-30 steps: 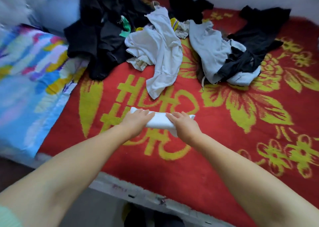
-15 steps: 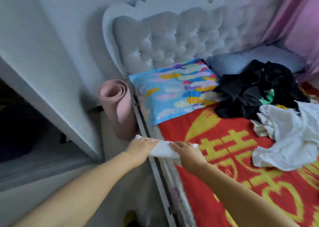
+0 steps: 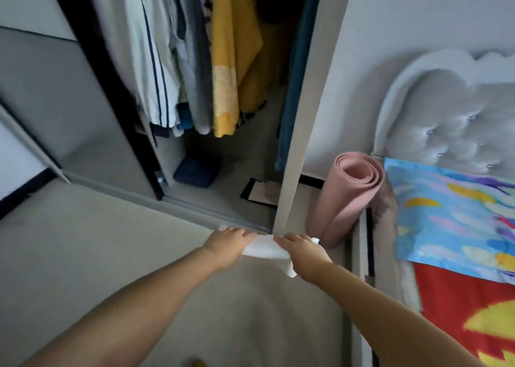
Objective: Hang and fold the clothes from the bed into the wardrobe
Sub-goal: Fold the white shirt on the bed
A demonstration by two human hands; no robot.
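Both hands carry a folded white garment [image 3: 264, 248] in the air over the pale floor [image 3: 111, 255], just in front of the open wardrobe [image 3: 295, 115]. The left hand [image 3: 227, 242] grips its left end with fingers curled over the top; the right hand [image 3: 302, 248] grips the right end the same way, a loose corner hanging below it. Inside the wardrobe hang a striped white shirt [image 3: 156, 68] and a yellow garment [image 3: 231, 54]; a dark folded item [image 3: 196, 170] lies on its base. A rolled pink mat [image 3: 348, 196] stands between wardrobe and bed [image 3: 459, 311], beside a colourful pillow [image 3: 451, 216]
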